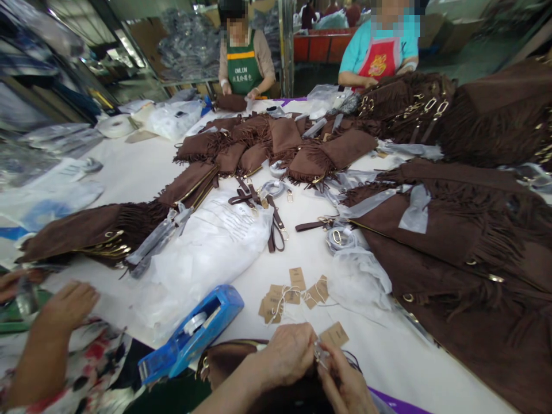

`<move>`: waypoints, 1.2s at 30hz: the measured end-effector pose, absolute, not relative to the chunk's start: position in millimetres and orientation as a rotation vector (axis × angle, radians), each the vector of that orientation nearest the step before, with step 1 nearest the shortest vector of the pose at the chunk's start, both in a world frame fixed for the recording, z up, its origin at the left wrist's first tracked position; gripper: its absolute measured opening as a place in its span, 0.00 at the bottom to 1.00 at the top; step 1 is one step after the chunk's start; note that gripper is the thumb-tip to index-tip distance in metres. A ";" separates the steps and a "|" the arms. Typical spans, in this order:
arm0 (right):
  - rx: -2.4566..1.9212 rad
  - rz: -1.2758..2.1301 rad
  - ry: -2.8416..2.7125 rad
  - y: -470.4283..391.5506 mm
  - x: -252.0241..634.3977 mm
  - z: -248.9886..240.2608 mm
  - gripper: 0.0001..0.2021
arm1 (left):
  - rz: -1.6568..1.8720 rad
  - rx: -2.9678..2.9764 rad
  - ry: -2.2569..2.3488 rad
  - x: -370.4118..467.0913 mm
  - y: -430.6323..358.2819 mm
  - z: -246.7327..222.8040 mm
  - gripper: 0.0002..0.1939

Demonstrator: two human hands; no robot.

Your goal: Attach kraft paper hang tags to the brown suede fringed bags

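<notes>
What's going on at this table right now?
At the near edge, the person's left hand and right hand pinch a small brown paper tag over a dark brown bag. More paper tags on string lie just beyond, beside a blue tape dispenser. Brown fringed suede bags cover the white table. A co-worker's hand rests at left; two aproned people work at the far side.

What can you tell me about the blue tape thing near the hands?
The blue tape dispenser looks like shiny plastic. A roll of clear tape sits in its middle. It lies tilted on the white table, against a clear plastic bag, left of the left hand. No hand touches it. Its lower end has a paler blue edge.
</notes>
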State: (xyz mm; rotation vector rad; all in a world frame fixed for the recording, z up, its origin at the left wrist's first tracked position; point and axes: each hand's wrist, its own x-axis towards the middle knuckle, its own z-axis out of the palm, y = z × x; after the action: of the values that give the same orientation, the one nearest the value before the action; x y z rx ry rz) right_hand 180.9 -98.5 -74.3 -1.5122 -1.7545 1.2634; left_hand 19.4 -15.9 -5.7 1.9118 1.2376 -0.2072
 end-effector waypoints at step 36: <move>-1.476 1.770 -1.333 -44.0 169.4 -71.7 0.19 | 0.458 1.237 1.458 15.9 -19.9 -40.6 0.05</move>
State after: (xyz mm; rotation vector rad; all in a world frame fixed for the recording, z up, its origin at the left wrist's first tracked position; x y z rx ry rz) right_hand 169.4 -44.0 -71.7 -1.4761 -1.3329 1.7701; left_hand 15.9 -19.9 -40.6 1.2375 1.4583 0.4575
